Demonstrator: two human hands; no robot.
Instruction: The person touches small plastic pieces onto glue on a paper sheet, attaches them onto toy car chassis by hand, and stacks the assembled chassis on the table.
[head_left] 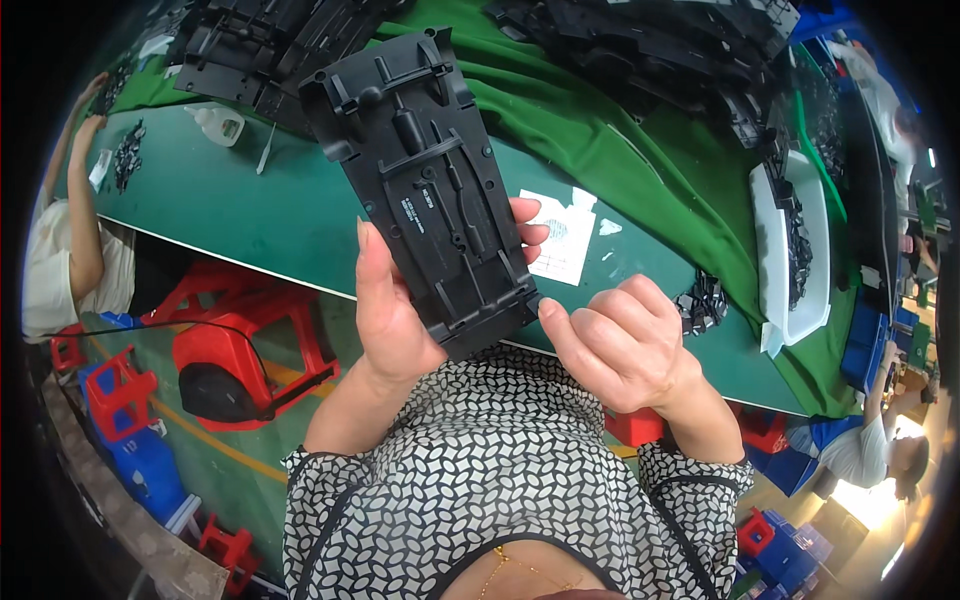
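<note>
Here's the left hand [385, 310], wrapped firmly around a black plastic panel [425, 195]: thumb upright along the left edge, palm beneath, fingertips coming round onto the right edge. A secure grip, that one! Over to the right hand [625, 340], and its fingers are curled well in toward the palm, thumb reaching out to the panel's lower right corner. The thumb tip is right at that corner; whether it pinches the plastic or merely touches it, I cannot tell.

And the panel itself is up in the air, above the near edge of the green tabletop [310, 245], in front of the patterned blouse [500, 450]. Its long axis runs on a slant, from upper left down to lower right, steeper than it is level. The far end points up and away to the left, toward the dark parts [265, 50] heaped at the back; the near end comes down close to the wearer's body, between the two hands. The ribbed, moulded face is turned up to the camera, small white print showing mid-panel.
</note>
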